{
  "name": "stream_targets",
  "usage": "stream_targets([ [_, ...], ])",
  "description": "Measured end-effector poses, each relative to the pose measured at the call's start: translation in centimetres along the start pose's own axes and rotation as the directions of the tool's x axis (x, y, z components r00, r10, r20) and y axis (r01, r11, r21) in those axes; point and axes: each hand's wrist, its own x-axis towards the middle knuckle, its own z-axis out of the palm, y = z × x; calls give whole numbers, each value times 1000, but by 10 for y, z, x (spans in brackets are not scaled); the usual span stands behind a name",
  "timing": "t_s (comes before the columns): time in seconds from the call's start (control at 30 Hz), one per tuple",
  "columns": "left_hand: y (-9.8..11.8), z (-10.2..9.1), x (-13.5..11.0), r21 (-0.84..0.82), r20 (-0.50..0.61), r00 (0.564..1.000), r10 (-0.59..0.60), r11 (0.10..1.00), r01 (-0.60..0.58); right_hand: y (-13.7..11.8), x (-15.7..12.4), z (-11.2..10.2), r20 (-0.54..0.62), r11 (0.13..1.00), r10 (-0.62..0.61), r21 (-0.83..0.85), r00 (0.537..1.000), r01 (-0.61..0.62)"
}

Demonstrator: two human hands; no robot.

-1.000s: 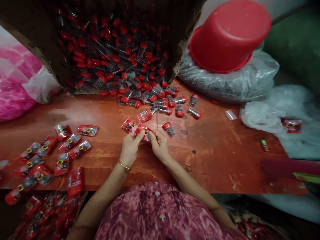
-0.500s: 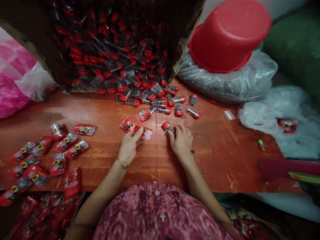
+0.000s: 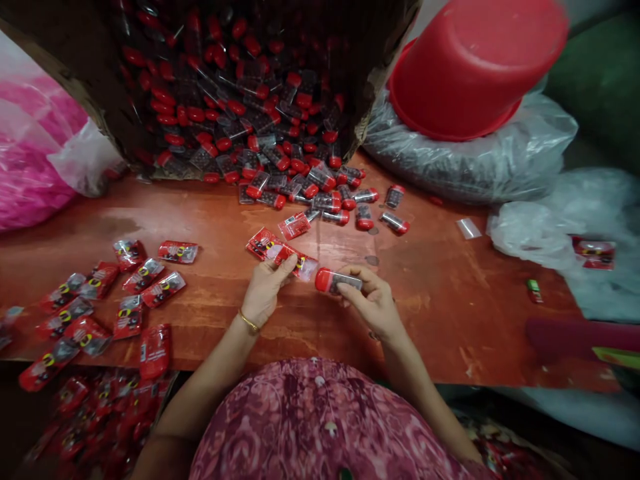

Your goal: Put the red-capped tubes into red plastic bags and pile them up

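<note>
A: The red-capped clear container (image 3: 338,281) has moved: half a second ago it lay on the desk (image 3: 425,293) at the right fingertips, and now the right grip (image 3: 376,303) has carried it toward the left one.

B: How is it held?

A: Thumb and fingers are closed on its clear end, with dark contents showing through. The red cap points left — close to the printed red packet (image 3: 307,265) in the left grip (image 3: 264,288).

B: And that left grip?

A: Pinched, thumb on top, on the packet's near edge; the pale end sticks out toward the container. A second red packet (image 3: 262,243) lies partly under it, just beyond the left grip; I can't tell whether the fingers catch that one too.

B: What else is around?

A: Straight beyond both grips, loose containers (image 3: 327,201) spill from a cardboard box (image 3: 83,83). Well off to the left grip's left, a group of red packets (image 3: 143,277) is spread out. Beyond the right grip, farther right — an upturned red tub (image 3: 475,73) on a clear plastic bag (image 3: 465,170).
</note>
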Motion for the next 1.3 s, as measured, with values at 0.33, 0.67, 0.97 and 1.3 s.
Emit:
stream_targets([
  [0.33,-5,-5,-1,118,65,986,153,980,-159,13,5,19,28,992,17,125,999,-20],
  [0.67,-25,9,-4,1,67,990,125,992,-125,21,3,42,-92,988,-50,141,994,63],
  [0.97,-25,8,3,3,112,986,123,992,-124,31,7,44,155,963,-15,268,988,-27],
  [1.3,-20,6,5,-57,84,993,87,995,-82,22,13,36,130,965,30,256,991,-63],
])
